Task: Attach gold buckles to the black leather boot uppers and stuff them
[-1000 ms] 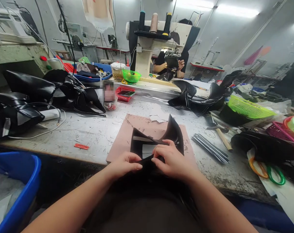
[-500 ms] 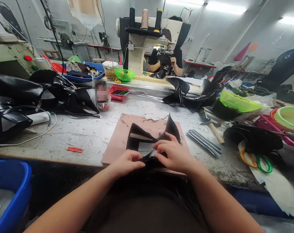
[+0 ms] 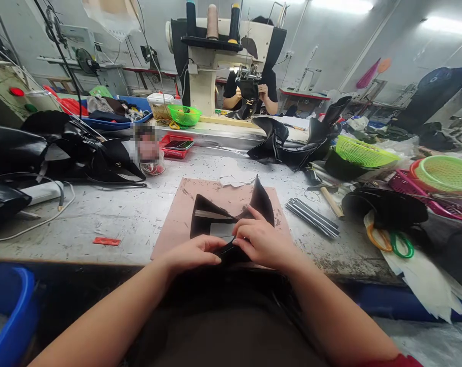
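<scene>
A black leather piece (image 3: 211,206) with a pale grey patch on its inner side lies on a pinkish board (image 3: 173,219) before me. Its far right corner stands up in a curl. My left hand (image 3: 194,251) pinches the near edge of the leather between thumb and fingers. Close beside it, my right hand (image 3: 259,237) grips the same edge, its index finger stretched over the leather. The near part of the piece is partly hidden by my fingers and blends into my dark clothing.
Right of the board lie a bundle of dark strips (image 3: 313,218), a wooden-handled hammer (image 3: 332,203) and scissors (image 3: 402,245). A small red strip (image 3: 106,241) is at left. Black leather parts (image 3: 292,145) lie behind. Across the table a person works at a sewing machine (image 3: 204,61).
The view has shifted a little. The near edge, where a dark flap stood up between my hands, is now folded lower, and my fingers have moved slightly along it.
</scene>
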Demonstrator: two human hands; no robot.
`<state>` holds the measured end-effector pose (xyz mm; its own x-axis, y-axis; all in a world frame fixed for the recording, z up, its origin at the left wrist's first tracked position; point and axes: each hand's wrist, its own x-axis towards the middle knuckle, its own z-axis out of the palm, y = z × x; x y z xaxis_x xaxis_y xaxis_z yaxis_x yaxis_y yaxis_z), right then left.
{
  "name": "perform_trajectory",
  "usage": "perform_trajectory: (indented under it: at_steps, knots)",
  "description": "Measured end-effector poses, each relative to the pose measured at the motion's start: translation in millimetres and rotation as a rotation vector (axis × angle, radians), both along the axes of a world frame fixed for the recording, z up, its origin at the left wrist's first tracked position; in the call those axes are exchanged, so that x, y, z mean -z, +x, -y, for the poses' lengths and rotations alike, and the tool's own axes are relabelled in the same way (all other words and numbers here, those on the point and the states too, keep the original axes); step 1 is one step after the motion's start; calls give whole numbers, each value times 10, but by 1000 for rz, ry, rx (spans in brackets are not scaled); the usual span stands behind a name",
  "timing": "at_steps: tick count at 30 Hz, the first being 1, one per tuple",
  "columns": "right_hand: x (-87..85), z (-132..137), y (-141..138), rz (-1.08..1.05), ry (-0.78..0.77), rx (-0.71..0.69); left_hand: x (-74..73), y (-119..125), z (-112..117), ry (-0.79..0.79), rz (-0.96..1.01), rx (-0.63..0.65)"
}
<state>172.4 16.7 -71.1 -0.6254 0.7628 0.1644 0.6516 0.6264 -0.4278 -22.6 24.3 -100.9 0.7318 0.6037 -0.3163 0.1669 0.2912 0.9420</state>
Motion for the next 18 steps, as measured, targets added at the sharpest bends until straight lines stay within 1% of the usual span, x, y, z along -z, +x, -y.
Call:
perform_trajectory:
  at_steps: [3,4,5,7,8,9,10,11,13,14,15,16,18]
  knots:
    - [5,90,-16,-13,63,-18,-18,116,-41,154,-143,-25]
    - [16,122,3,-62,122,19,-20,151,-44,178,-181,-49]
    - [36,150,38,-148,200,101,-20,181,-40,182,-206,-72]
    - [104,180,148,-418,341,376,-17,227,-16,160,-223,-100]
    - [152,180,215,-572,339,523,-15,243,1,148,-225,-109]
    - [206,171,281,-711,266,643,-12,257,19,135,-224,-118]
    - [260,158,340,-821,119,712,-9,268,36,122,-216,-126]
    - [311,144,387,-890,-80,718,-3,278,51,112,-205,-132]
    - [387,126,436,-923,-475,601,11,293,67,93,-184,-127]
    - [408,126,440,-914,-605,529,18,297,68,85,-176,-113]
    - [419,130,434,-904,-681,470,23,300,64,75,-170,-95]
    - [420,137,422,-899,-712,432,25,302,57,62,-162,-72]
    - [407,152,395,-902,-697,413,13,309,35,46,-134,-10]
